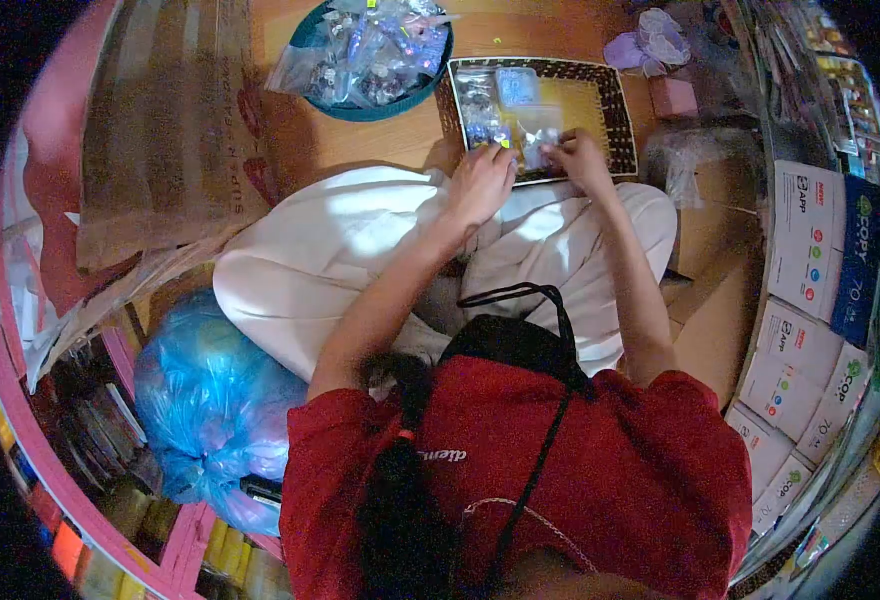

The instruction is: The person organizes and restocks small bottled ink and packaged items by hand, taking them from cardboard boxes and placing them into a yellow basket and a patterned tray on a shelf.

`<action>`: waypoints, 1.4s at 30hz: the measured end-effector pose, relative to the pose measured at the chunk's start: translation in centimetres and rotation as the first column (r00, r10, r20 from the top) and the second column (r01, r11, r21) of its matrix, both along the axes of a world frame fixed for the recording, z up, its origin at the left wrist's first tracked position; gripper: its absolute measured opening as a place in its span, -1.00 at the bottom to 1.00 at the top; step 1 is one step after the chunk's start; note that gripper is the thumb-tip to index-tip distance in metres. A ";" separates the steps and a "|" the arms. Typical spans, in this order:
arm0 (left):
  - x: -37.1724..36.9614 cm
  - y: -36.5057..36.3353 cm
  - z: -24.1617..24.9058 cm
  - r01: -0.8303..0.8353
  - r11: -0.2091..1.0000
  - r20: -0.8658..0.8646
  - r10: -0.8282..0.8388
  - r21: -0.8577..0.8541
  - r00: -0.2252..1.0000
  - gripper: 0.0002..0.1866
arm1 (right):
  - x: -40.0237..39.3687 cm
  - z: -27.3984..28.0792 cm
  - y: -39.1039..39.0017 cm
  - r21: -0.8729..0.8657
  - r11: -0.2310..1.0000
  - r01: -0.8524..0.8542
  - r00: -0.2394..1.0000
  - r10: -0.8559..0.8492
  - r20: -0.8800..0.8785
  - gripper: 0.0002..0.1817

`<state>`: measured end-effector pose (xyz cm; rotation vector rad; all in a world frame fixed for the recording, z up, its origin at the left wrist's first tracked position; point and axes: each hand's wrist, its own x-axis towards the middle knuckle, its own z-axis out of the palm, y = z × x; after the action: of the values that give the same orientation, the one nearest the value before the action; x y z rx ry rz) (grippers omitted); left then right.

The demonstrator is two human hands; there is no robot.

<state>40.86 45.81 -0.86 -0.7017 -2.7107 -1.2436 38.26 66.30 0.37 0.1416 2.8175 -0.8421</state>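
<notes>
A rectangular basket [615,118] with a dark woven rim lies in front of my crossed legs. Inside it are small clear plastic packets [478,98] on the left and a pale blue packet [518,87] near the back. My left hand [484,180] is at the basket's front edge, its fingers bent over the packets; whatever they hold is too small to make out. My right hand [578,160] pinches at a clear bag [538,128] in the middle of the basket. Left of the basket, a round teal basket [364,113] is heaped with small bags [380,50].
A large cardboard piece [165,130] stands at the left. Beside my left knee sits a blue plastic bag [210,390]. Stacked paper boxes [795,325] line the right side. A pink box [673,97] and crumpled plastic [685,160] lie right of the basket.
</notes>
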 end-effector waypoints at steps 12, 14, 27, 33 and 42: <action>-0.2 0.1 -0.2 0.099 0.986 -0.162 -0.120 -0.134 0.979 -0.71 | -1.5 -1.1 -1.3 0.065 0.997 -0.043 0.998 0.040 0.048 -0.57; -0.8 0.7 -0.4 0.095 0.979 -0.241 -0.138 -0.182 0.961 -0.69 | -2.0 -4.1 0.0 0.038 0.994 -0.100 0.994 0.101 -0.035 -0.58; -3.2 2.9 1.9 0.090 0.917 -0.205 -0.181 -0.388 0.962 -0.83 | -1.9 -1.8 -0.3 0.022 0.989 -0.149 0.983 0.150 -0.108 -0.67; -8.8 -4.9 4.1 -0.591 0.801 -0.405 0.512 -0.094 0.758 -0.57 | -2.6 -0.2 -0.2 -0.033 0.997 -0.070 0.996 0.068 -0.062 -0.69; -12.0 -10.1 -0.4 -0.555 0.762 -0.065 0.569 -0.335 0.820 -0.56 | -2.6 3.4 2.5 -0.097 0.991 0.089 0.991 -0.098 -0.090 -0.62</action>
<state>28.89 35.67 -1.23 0.1523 -2.8621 -0.6546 35.64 68.81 3.79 0.2275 2.8714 -1.0249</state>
